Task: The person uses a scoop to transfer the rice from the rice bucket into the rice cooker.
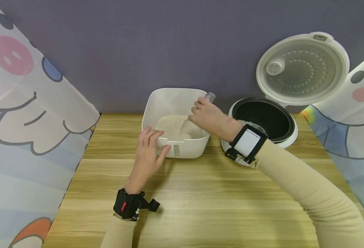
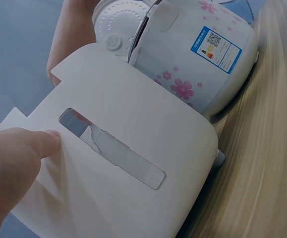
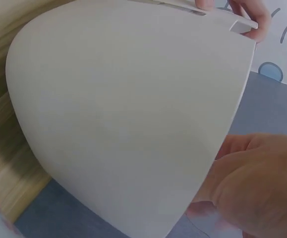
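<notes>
While the near-left rim of a white, rounded-square plastic bin (image 1: 194, 148) is pinched between thumb and fingers by the left hand (image 1: 147, 146), a clear plastic scoop (image 1: 210, 97) is gripped in the right hand (image 1: 208, 116), its blade set among pale grains (image 1: 169, 126) inside; and over to the right, a round white rice cooker (image 1: 292, 137) is seen, lid (image 1: 306, 70) raised.

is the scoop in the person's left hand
No, in the head view the right hand holds the clear scoop, while the left hand grips the white bin at its near rim.
</notes>
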The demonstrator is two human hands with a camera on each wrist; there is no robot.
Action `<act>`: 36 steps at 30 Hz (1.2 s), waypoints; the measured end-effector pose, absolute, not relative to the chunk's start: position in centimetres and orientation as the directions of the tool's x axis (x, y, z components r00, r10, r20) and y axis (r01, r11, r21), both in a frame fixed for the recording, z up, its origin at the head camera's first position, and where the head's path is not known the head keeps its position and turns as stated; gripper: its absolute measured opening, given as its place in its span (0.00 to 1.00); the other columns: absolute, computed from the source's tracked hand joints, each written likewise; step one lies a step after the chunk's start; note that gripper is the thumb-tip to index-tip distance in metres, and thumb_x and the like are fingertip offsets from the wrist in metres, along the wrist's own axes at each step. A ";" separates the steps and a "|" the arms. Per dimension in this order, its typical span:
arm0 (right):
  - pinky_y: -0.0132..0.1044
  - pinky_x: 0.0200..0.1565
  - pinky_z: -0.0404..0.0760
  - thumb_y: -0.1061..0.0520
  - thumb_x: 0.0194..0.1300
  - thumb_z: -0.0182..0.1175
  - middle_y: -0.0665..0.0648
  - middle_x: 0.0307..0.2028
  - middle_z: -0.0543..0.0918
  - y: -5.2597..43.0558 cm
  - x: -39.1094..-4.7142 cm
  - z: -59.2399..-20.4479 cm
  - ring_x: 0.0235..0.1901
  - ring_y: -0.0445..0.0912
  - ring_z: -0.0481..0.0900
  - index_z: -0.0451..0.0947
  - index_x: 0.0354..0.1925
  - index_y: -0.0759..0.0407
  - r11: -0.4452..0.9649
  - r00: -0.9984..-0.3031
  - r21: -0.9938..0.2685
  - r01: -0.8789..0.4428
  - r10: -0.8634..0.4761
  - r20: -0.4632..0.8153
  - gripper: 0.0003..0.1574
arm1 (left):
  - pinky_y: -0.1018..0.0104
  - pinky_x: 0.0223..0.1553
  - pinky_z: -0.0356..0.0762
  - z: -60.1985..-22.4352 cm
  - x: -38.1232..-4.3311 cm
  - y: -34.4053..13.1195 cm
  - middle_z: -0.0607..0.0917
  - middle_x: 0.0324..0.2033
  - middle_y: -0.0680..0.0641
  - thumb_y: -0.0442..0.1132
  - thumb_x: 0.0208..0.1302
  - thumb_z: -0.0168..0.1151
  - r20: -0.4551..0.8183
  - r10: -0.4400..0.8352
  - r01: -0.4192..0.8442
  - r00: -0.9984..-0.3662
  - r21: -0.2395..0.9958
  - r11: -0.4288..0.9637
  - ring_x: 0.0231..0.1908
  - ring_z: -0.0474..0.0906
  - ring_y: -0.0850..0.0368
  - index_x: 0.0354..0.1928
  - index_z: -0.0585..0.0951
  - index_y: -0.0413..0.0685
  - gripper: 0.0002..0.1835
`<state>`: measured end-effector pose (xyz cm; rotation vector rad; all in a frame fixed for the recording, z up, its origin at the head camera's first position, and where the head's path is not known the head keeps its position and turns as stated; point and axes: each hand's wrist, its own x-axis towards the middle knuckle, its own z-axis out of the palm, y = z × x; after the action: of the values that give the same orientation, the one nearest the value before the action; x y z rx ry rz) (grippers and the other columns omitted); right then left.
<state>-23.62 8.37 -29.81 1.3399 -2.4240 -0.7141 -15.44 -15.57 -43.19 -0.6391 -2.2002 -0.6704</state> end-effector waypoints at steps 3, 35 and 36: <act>0.48 0.55 0.71 0.66 0.66 0.67 0.60 0.43 0.88 8.3 -23.5 -29.9 0.48 0.56 0.82 0.86 0.48 0.53 0.464 -0.546 0.509 -0.725 -0.838 -0.013 0.14 | 0.47 0.79 0.52 -43.2 -15.5 -15.5 0.75 0.57 0.37 0.52 0.78 0.56 0.761 0.235 0.619 -0.605 0.264 0.739 0.69 0.63 0.35 0.61 0.73 0.36 0.26; 0.49 0.50 0.69 0.59 0.62 0.72 0.54 0.41 0.91 6.6 -24.2 -31.7 0.41 0.54 0.87 0.87 0.45 0.53 0.655 -0.655 0.038 -0.755 -0.751 -0.080 0.12 | 0.46 0.79 0.52 -43.3 -15.5 -15.4 0.74 0.57 0.36 0.51 0.77 0.57 0.764 0.230 0.625 -0.604 0.274 0.731 0.69 0.63 0.34 0.60 0.72 0.36 0.25; 0.49 0.50 0.69 0.59 0.62 0.72 0.53 0.41 0.91 6.6 -24.2 -31.7 0.41 0.53 0.87 0.87 0.46 0.53 0.658 -0.658 0.031 -0.752 -0.748 -0.083 0.13 | 0.46 0.78 0.52 -43.3 -15.5 -15.4 0.74 0.57 0.36 0.51 0.77 0.57 0.766 0.229 0.626 -0.601 0.273 0.730 0.69 0.63 0.34 0.60 0.73 0.35 0.25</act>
<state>-24.23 6.58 -31.71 1.3216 -2.9174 -0.0998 -15.55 -15.44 -43.33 -0.6433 -2.1901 -0.6891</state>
